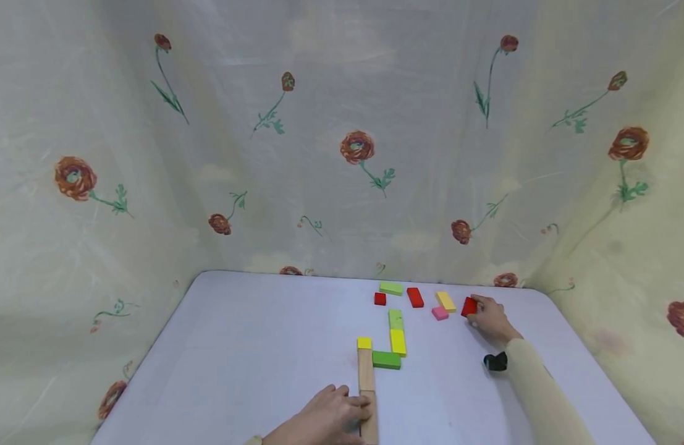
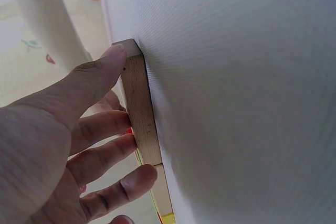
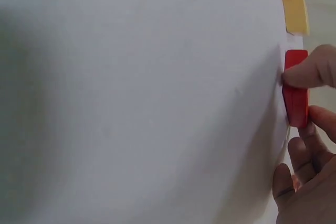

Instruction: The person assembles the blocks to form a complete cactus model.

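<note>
My left hand (image 1: 330, 415) holds the nearer plain wooden block (image 2: 140, 111) at the front of the table, its thumb on the near end and its fingertips along one side. A second plain wooden block (image 1: 366, 371) lies end to end beyond it, with a small yellow block (image 1: 364, 343) at the far end. Beside these, a green block (image 1: 387, 360) lies crosswise. A bright yellow block (image 1: 398, 342) and a light green block (image 1: 395, 319) run on from it. At the back right, my right hand (image 1: 493, 321) pinches a red block (image 3: 296, 103) between thumb and fingers.
Loose blocks lie near the back edge: a light green one (image 1: 391, 288), a small red one (image 1: 380, 299), a longer red one (image 1: 415, 297), a pale yellow one (image 1: 445, 301) and a pink one (image 1: 440, 313). Flowered cloth (image 1: 319, 185) hangs around the white table (image 1: 253, 334).
</note>
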A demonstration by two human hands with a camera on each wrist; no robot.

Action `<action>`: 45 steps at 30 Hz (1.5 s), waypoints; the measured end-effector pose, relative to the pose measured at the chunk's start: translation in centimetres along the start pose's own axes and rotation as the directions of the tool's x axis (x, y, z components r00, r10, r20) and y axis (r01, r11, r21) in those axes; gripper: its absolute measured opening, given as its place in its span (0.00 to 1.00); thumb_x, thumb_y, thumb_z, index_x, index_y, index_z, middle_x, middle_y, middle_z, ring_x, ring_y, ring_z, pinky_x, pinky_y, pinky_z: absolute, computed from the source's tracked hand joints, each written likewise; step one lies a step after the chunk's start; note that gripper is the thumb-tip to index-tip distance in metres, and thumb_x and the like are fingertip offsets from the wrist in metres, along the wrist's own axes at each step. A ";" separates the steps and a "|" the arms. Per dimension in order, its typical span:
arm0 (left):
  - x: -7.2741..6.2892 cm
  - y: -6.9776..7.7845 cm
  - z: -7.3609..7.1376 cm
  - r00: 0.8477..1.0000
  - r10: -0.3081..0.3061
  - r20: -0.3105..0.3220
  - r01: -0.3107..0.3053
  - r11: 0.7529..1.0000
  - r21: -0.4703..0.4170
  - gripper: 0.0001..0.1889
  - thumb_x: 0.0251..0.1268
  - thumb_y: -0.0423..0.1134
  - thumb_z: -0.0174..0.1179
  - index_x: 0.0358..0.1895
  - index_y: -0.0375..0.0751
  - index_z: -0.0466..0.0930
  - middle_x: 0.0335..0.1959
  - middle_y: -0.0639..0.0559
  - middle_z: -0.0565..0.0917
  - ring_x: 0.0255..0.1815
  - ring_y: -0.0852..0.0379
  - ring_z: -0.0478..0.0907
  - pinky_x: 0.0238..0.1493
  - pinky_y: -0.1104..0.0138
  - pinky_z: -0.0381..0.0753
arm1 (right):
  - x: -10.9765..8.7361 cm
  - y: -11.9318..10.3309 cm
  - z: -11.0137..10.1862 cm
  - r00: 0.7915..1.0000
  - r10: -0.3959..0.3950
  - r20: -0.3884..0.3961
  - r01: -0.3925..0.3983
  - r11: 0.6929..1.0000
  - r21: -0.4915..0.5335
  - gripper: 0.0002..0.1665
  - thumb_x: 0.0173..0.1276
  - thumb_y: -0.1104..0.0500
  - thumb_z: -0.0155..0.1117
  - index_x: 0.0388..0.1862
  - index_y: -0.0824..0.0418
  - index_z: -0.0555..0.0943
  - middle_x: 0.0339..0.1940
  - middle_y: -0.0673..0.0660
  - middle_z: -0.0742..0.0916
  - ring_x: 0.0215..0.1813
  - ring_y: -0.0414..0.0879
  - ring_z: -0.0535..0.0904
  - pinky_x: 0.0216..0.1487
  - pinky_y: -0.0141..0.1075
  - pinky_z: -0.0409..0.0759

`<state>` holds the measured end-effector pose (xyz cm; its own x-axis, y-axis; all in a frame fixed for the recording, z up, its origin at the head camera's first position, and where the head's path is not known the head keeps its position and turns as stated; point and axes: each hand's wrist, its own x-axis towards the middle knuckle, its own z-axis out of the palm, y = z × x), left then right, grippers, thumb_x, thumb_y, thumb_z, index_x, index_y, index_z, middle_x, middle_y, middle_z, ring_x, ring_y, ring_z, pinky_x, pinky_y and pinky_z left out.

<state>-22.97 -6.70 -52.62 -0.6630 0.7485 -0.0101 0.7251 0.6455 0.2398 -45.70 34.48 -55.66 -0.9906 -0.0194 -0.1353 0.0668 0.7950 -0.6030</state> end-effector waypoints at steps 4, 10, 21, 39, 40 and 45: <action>0.0 -0.1 0.0 1.000 -0.004 0.002 0.004 1.000 0.000 0.24 0.49 0.62 0.60 0.51 0.61 0.79 0.54 0.64 0.77 0.35 0.68 0.71 0.31 0.73 0.66 | -0.4 0.1 0.1 0.999 0.043 -0.003 -0.043 0.999 0.030 0.43 0.62 0.54 0.60 0.70 0.67 0.52 0.62 0.73 0.62 0.59 0.67 0.55 0.56 0.59 0.63; 0.1 -0.2 0.0 1.000 -0.017 0.014 0.017 1.000 -0.008 0.25 0.48 0.62 0.60 0.51 0.61 0.78 0.54 0.65 0.77 0.35 0.68 0.70 0.32 0.72 0.67 | -0.9 0.1 0.3 0.996 0.078 -0.047 -0.076 0.996 0.040 0.44 0.60 0.50 0.62 0.67 0.70 0.56 0.61 0.72 0.64 0.58 0.66 0.56 0.55 0.58 0.65; 0.2 0.0 0.1 1.000 -0.017 0.014 0.016 0.999 0.035 0.25 0.49 0.63 0.59 0.51 0.62 0.78 0.54 0.66 0.76 0.34 0.68 0.70 0.31 0.73 0.65 | -1.6 0.6 0.3 0.993 0.099 -0.063 -0.091 0.988 0.122 0.49 0.58 0.42 0.64 0.66 0.70 0.57 0.60 0.72 0.64 0.58 0.65 0.57 0.56 0.56 0.65; 0.2 0.1 -0.1 0.999 -0.032 0.019 0.031 0.999 0.022 0.25 0.48 0.64 0.59 0.51 0.62 0.78 0.54 0.67 0.77 0.34 0.68 0.69 0.30 0.73 0.65 | -2.6 -6.6 1.3 0.991 -0.088 -0.102 0.108 0.971 0.214 0.44 0.56 0.41 0.65 0.66 0.61 0.62 0.62 0.64 0.67 0.61 0.61 0.57 0.52 0.52 0.67; 0.2 0.1 -0.1 0.999 -0.033 0.019 0.033 0.999 0.021 0.25 0.48 0.64 0.59 0.51 0.62 0.78 0.54 0.67 0.77 0.34 0.68 0.69 0.30 0.73 0.65 | -2.7 -7.3 1.6 0.991 -0.094 -0.097 0.113 0.972 0.208 0.44 0.56 0.41 0.65 0.66 0.60 0.62 0.62 0.64 0.67 0.61 0.61 0.58 0.52 0.52 0.68; 0.1 0.2 -0.1 0.999 -0.034 0.018 0.034 0.999 0.017 0.25 0.47 0.63 0.60 0.51 0.62 0.79 0.53 0.67 0.77 0.34 0.68 0.69 0.30 0.74 0.65 | -3.2 -10.4 3.4 0.986 -0.142 -0.084 0.154 0.973 0.170 0.42 0.54 0.43 0.68 0.64 0.57 0.65 0.61 0.62 0.68 0.60 0.58 0.60 0.53 0.51 0.70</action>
<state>-22.92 -6.49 -52.49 -0.6841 0.7285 -0.0357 0.7053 0.6731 0.2225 -42.82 24.23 -51.59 -0.9966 -0.0809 0.0178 -0.0674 0.6680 -0.7411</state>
